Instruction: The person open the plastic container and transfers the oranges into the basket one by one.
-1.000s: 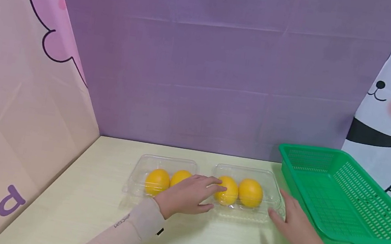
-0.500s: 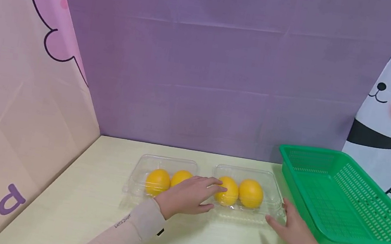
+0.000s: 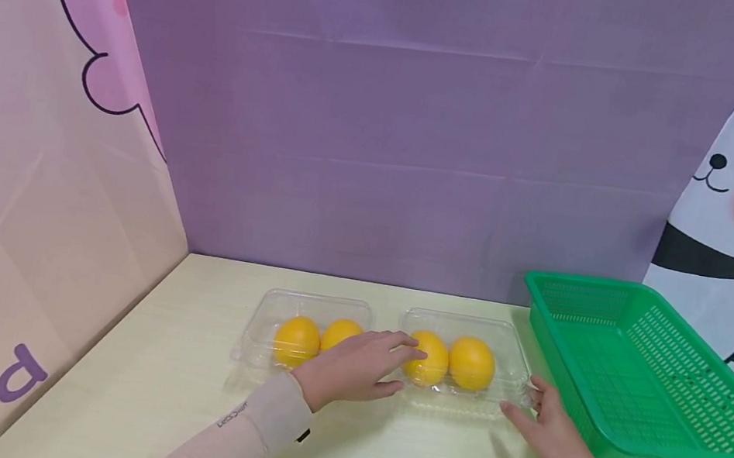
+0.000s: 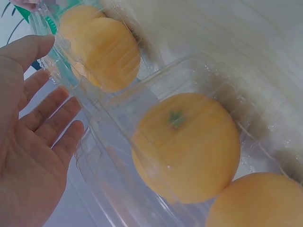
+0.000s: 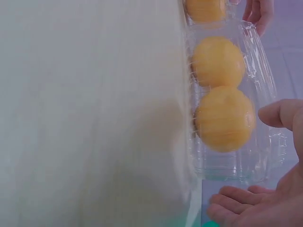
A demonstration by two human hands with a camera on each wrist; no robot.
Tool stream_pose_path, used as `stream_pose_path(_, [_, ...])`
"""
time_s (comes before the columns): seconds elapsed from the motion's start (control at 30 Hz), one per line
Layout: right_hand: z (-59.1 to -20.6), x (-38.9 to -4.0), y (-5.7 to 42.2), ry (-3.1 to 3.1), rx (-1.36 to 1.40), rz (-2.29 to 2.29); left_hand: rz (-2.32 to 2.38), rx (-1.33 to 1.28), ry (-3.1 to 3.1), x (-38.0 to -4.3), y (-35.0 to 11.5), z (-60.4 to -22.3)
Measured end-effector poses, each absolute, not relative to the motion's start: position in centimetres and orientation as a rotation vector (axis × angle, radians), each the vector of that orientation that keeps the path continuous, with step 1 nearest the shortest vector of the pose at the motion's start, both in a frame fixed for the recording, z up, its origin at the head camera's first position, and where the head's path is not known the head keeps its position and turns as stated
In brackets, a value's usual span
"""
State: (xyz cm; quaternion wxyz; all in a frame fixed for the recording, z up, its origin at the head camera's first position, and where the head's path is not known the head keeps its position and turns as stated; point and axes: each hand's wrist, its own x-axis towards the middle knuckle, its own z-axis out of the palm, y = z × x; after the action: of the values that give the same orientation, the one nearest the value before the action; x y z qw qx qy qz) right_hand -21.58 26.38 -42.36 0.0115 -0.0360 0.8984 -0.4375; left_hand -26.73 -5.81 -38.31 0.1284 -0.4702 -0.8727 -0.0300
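Two clear plastic clamshell boxes stand side by side on the table, the left box (image 3: 317, 308) and the right box (image 3: 511, 355). In the left box lie two oranges (image 3: 296, 342), one partly hidden by my hand; the right box holds two more oranges (image 3: 471, 363). Both lids look closed. My left hand (image 3: 350, 368) hovers over the gap between the boxes, fingers extended and holding nothing; its palm shows in the left wrist view. At the right box's front right corner is my right hand (image 3: 552, 435), thumb and fingers spread; whether they touch the plastic is unclear.
A green perforated plastic basket (image 3: 680, 455) stands on the right, close beyond my right hand. The pale table (image 3: 126, 391) meets a purple cloth wall (image 3: 378, 152) behind and printed cloth on both sides.
My right hand has shifted slightly downward along the right box's corner, its fingers staying spread. My left hand and the boxes have stayed in place.
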Motion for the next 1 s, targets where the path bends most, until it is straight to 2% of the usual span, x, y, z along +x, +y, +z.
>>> stream_pose_path(1.0, [-43.3, -21.69, 26.28, 2.678, -0.02, -1.67, -0.114, -1.357, -2.58, -26.57, -5.63, -38.01])
